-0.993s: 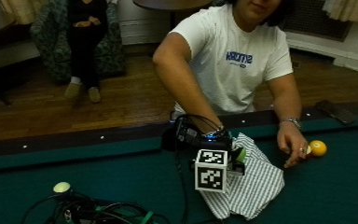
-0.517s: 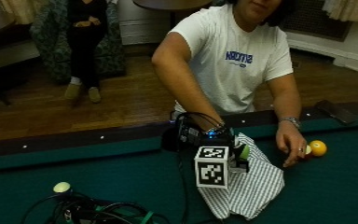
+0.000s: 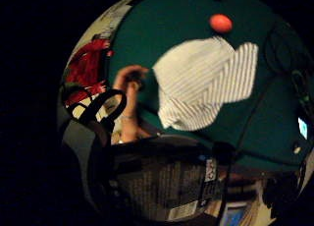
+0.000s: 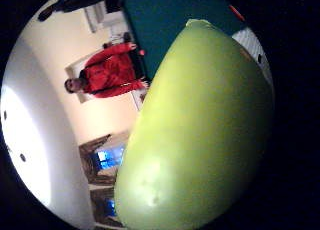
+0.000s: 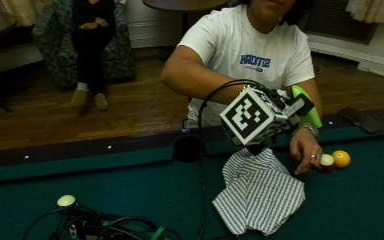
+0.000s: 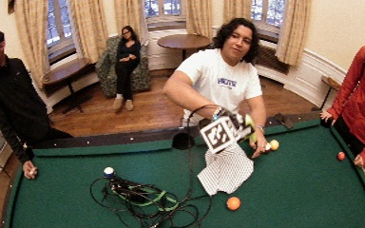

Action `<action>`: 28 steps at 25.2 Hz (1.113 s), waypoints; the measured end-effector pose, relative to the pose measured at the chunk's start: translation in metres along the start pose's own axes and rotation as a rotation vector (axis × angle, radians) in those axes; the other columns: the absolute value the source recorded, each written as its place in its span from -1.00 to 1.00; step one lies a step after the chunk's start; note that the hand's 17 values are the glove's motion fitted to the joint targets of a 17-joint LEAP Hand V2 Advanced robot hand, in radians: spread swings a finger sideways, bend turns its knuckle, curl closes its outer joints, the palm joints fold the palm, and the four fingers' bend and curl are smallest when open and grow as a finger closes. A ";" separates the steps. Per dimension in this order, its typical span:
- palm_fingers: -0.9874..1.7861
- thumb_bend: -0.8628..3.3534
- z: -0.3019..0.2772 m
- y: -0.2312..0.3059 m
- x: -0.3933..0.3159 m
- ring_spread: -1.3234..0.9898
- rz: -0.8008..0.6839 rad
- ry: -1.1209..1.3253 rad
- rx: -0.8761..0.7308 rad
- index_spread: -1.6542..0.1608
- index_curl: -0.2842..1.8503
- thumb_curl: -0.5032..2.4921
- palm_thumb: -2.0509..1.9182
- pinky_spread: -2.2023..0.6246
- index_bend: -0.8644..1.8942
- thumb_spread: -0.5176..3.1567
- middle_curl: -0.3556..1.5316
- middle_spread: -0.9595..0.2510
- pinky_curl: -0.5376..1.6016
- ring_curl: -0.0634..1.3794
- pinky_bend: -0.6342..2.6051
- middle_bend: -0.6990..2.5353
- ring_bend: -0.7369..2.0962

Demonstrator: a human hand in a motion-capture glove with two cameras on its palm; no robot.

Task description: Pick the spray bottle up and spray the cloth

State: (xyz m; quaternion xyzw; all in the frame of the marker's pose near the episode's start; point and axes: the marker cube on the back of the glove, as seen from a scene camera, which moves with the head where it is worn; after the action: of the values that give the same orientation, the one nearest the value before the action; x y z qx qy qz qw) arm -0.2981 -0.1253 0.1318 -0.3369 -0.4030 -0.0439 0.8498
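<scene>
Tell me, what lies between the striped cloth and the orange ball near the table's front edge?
Only bare green felt between the cloth and the orange ball, seen in the wide outside view.

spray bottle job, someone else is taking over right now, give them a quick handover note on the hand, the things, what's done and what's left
Right hand: raised above the table, gripping the green spray bottle.
Bare left hand: rests on the felt by two balls, beside the cloth.
Striped cloth: flat on the green pool table, below the raised bottle.
Done: bottle picked up.
Left: aim the nozzle at the cloth and spray; no spray visible so far.
</scene>
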 end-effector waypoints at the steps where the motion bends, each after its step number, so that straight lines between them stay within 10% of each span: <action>1: 0.70 -0.60 -0.003 0.001 -0.009 -0.04 -0.054 -0.013 0.029 0.54 -0.16 -0.14 0.53 0.36 -0.11 -0.48 -0.01 0.26 -0.09 -0.21 -0.29 -0.11 0.08; 28: 0.71 -0.61 0.152 -0.163 -0.035 -0.04 -0.660 -0.288 0.213 0.54 -0.15 -0.12 0.52 0.36 -0.09 -0.50 -0.01 0.27 -0.09 -0.21 -0.30 -0.11 0.07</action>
State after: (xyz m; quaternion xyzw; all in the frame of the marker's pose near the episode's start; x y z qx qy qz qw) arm -0.4780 -0.1652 0.2621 -0.1014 -0.6076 -0.2253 0.7548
